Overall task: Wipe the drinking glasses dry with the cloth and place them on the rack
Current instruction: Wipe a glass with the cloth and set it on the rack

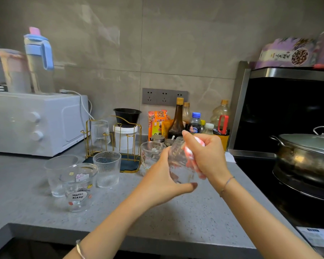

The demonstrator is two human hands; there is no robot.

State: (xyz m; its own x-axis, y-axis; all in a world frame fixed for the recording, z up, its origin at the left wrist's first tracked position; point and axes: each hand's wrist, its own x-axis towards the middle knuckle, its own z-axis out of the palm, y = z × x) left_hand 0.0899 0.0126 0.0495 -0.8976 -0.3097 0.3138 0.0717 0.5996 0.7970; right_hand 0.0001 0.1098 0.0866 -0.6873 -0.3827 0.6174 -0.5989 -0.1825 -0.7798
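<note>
Fingers (166,153) of the left hand (163,178) wrap a clear drinking glass (178,165) above the counter (157,217). The right hand (206,156) clutches the pink cloth (190,153) against it. Rubbing a wet glass hard could make it slip and shatter, short of the gold rack (127,163).

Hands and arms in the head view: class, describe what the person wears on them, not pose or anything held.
Both forearms are bare, with no sleeves in view. The wrist of the left hand carries a thin silver bangle. The wrist of the right hand carries a thin grey cord bracelet. No gloves or rings show.
</note>
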